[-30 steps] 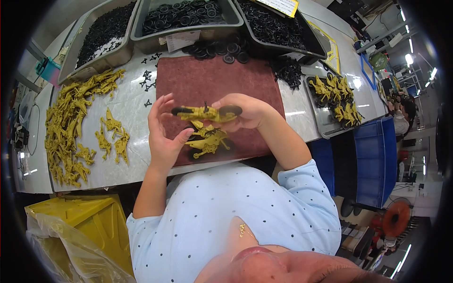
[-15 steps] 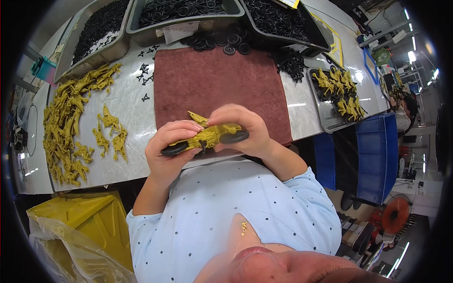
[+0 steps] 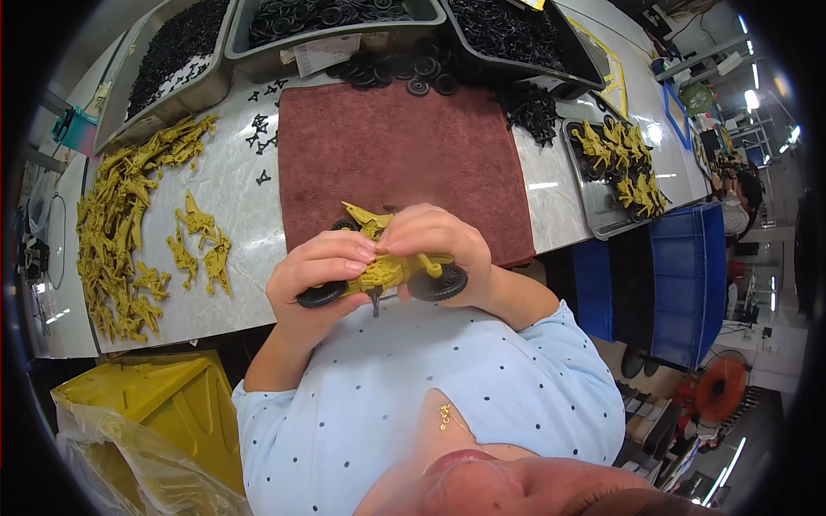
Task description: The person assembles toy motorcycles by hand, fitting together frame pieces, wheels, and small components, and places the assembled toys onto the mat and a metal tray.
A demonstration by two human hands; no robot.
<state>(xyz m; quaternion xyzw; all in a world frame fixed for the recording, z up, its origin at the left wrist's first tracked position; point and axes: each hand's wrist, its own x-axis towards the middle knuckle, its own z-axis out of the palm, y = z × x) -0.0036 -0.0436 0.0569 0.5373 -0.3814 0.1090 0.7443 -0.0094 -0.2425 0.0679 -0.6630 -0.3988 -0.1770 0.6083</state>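
Note:
A toy motorcycle [image 3: 385,273] with a yellow body and black wheels is held between my two hands, above the near edge of the maroon towel [image 3: 400,150]. My left hand [image 3: 311,268] grips its left end, fingers over the top and thumb below, beside a black wheel [image 3: 322,295]. My right hand [image 3: 447,239] wraps the other end, next to the tilted right wheel [image 3: 439,282]. The fingertips of both hands nearly meet at the middle of the body. A small black part [image 3: 375,301] sticks down from it. My fingers cover portions of the toy.
Yellow toy bodies [image 3: 116,224] lie heaped at the left. Grey bins of black parts [image 3: 335,43] line the back, with loose black wheels [image 3: 419,86] in front. At the right, a metal tray [image 3: 602,225] carries yellow-and-black toys. A yellow bin [image 3: 146,396] stands at lower left.
The motorcycle has tilted in my hands, and its right wheel now shows lower and more face-on. Another black wheel has come into view behind my left fingers. My right hand has shifted slightly.

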